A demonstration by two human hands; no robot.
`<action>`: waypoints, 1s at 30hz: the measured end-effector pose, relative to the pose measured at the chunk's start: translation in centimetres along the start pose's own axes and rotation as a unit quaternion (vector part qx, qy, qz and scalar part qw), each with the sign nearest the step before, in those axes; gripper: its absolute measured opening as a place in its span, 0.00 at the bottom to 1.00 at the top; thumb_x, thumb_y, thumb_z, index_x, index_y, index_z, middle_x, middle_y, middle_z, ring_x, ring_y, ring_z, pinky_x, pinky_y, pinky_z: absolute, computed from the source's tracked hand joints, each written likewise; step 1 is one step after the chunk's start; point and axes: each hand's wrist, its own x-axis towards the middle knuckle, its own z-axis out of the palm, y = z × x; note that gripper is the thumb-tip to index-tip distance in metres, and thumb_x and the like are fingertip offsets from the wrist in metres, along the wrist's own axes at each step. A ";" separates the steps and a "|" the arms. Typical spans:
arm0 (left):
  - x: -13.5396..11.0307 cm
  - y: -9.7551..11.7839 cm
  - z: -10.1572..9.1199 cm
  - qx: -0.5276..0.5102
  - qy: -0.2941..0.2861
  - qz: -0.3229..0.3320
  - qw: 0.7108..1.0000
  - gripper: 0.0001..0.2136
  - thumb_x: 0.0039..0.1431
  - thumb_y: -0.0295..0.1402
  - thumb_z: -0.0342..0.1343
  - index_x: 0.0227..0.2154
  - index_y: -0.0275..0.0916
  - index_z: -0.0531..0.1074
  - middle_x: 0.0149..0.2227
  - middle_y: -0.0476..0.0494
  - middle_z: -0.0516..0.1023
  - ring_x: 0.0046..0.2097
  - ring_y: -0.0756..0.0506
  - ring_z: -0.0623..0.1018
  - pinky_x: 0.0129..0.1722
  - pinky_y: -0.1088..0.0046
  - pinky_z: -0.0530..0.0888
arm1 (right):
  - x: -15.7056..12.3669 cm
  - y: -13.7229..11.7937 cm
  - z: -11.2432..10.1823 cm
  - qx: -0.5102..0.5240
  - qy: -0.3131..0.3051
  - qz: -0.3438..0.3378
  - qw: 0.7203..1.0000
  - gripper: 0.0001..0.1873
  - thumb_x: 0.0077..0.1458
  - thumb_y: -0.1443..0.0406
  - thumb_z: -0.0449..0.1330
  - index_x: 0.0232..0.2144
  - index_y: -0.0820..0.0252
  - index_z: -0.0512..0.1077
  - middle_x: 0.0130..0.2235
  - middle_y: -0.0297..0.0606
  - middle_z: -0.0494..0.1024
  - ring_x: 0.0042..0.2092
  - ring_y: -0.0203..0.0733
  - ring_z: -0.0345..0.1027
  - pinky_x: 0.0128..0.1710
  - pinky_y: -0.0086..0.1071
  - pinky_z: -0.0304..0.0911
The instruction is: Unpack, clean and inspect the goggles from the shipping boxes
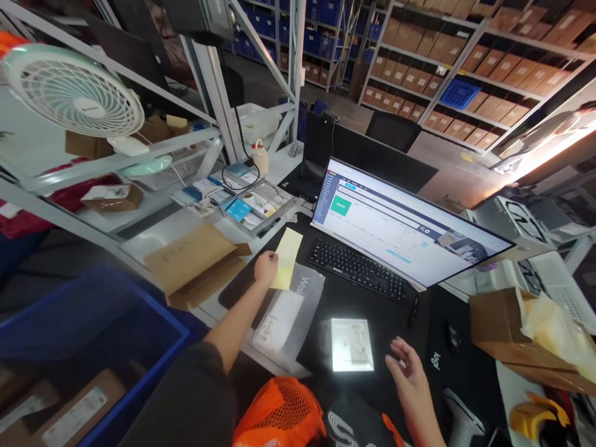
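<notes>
Left of the keyboard, a yellow sheet is held over the dark mat on the worktop. Its left edge is pinched between the fingers of the left hand, though the thumb is partly hidden and how firmly it is gripped cannot be told. The sheet's lower end overlaps the top of a clear plastic bag, in which a white packet is seen; whether sheet and bag touch cannot be told.

To the right of the bag, a bright white square pack is left lying on the mat, untouched. Just beyond it the right hand is held with nothing in it, its fingers loosely spread and bent.

The step in hand is judged to be the handling of the sheet. For the next move, a light pinch seems to be called for, with the sheet kept flat and uncreased.

Farther out, the keyboard is overhung by a lit monitor, a cardboard box is placed to the left, and a mouse to the right.
</notes>
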 end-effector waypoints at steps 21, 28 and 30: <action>11.8 2.0 7.0 0.206 -0.150 0.098 0.962 0.14 0.67 0.41 0.54 0.46 0.35 0.73 0.44 0.42 0.77 0.44 0.45 0.78 0.46 0.61 0.77 | -1.4 2.9 -1.9 -0.075 0.036 0.016 0.996 0.21 0.47 0.54 0.67 0.42 0.57 0.76 0.48 0.47 0.76 0.47 0.51 0.75 0.44 0.41 0.76; 11.8 2.1 7.0 0.213 -0.182 0.157 0.947 0.15 0.67 0.42 0.55 0.45 0.35 0.73 0.43 0.42 0.78 0.43 0.45 0.78 0.46 0.60 0.76 | -1.0 2.2 -1.9 -0.123 -0.009 -0.009 0.992 0.17 0.53 0.55 0.62 0.41 0.58 0.76 0.52 0.49 0.72 0.47 0.50 0.74 0.46 0.43 0.75; 11.7 2.4 7.1 0.215 -0.177 0.170 0.945 0.14 0.67 0.42 0.55 0.44 0.35 0.74 0.43 0.43 0.78 0.44 0.45 0.78 0.47 0.60 0.76 | -1.0 1.9 -1.7 -0.130 -0.014 -0.012 0.991 0.16 0.54 0.55 0.61 0.41 0.58 0.76 0.52 0.50 0.72 0.47 0.50 0.74 0.47 0.45 0.74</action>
